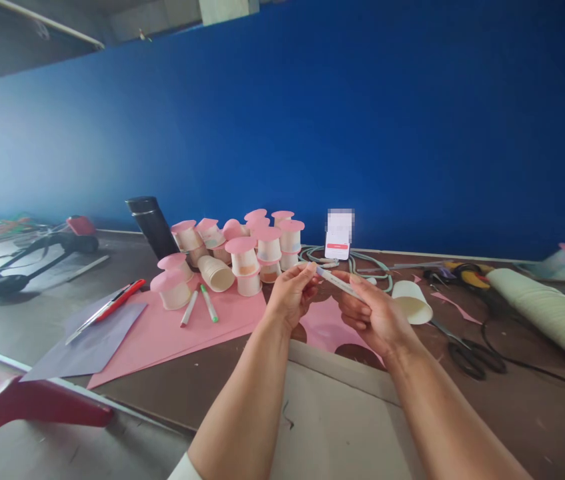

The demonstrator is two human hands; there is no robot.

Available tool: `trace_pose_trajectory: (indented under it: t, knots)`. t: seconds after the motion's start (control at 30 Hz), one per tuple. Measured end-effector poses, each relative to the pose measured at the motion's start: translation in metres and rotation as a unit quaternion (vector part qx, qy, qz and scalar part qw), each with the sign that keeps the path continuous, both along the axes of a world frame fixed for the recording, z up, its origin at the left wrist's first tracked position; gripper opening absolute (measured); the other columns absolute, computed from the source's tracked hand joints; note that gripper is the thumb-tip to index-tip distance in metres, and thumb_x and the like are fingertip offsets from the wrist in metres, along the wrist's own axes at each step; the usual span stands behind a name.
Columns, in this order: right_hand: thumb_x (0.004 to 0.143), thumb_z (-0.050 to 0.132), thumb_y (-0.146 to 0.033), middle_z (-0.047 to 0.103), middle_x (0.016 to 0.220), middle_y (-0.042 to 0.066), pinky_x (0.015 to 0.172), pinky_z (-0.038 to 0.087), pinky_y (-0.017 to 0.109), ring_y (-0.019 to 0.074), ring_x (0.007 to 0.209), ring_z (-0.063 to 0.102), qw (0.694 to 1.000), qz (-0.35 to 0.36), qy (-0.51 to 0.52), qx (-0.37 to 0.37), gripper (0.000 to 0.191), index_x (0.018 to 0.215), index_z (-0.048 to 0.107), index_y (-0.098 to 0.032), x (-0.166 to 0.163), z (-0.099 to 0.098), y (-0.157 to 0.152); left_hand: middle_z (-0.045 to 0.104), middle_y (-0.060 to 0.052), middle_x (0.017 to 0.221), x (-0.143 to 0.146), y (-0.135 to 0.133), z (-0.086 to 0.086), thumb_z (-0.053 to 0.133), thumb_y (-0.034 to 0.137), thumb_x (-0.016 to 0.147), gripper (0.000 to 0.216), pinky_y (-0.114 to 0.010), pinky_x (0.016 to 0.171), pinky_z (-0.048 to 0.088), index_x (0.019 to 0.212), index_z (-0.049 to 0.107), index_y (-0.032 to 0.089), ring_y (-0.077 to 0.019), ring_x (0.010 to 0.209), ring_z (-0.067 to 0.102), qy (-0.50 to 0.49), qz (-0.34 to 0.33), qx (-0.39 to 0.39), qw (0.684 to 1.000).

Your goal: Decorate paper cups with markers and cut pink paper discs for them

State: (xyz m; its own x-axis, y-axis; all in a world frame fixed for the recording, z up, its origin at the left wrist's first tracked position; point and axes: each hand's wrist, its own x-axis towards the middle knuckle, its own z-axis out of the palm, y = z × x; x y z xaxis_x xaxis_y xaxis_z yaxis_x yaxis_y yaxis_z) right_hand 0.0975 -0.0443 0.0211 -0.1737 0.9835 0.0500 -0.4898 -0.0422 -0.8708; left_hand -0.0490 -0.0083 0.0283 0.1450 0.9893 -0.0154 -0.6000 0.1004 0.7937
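Observation:
In the middle of the head view I hold a white marker pen (337, 281) level above the table. My right hand (369, 310) is closed round its barrel. My left hand (296, 290) pinches the bluish left end, its fingers curled. Below the hands lies a pink paper sheet (326, 321) with rounded cut-outs along its edge. Just right of my right hand, a white paper cup (411, 302) rests on its side. Several paper cups with pink paper tops (242, 247) stand stacked to the left of my hands.
A red utility knife (107, 310) lies on purple paper at left. Two markers (209, 303) rest on pink sheets (229, 325). Behind are a black flask (151, 227) and an upright phone (338, 237). Scissors (472, 357) and a long cup stack (545, 313) lie at right.

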Motion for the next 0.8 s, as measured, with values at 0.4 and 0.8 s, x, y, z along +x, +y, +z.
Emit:
trace_pose_trajectory:
  t: [0.4, 0.8]
  knots:
    - [0.067, 0.079, -0.043, 0.05, 0.058, -0.003, 0.037, 0.022, 0.017, 0.0032, 0.044, 0.032, 0.987, -0.118, -0.094, -0.064, 0.035, 0.086, 0.068, -0.016, 0.017, -0.006, 0.013, 0.063, -0.001, 0.068, 0.007, 0.004, -0.005, 0.082, 0.033, 0.065, 0.031, -0.013, 0.049, 0.041, 0.082, 0.068, 0.011, -0.0034, 0.054, 0.053, 0.02, 0.125, -0.025, 0.992]
    - [0.068, 0.074, -0.029, 0.068, 0.07, 0.003, 0.035, 0.042, 0.022, 0.0113, 0.048, 0.053, 0.921, -0.357, -0.126, -0.096, 0.012, 0.077, 0.066, -0.026, 0.036, -0.032, 0.038, 0.07, -0.009, 0.082, 0.003, 0.006, -0.01, 0.07, 0.028, 0.076, 0.023, -0.017, 0.047, 0.038, 0.094, 0.07, 0.014, -0.0065, 0.054, 0.053, 0.177, 0.156, 0.017, 0.972]
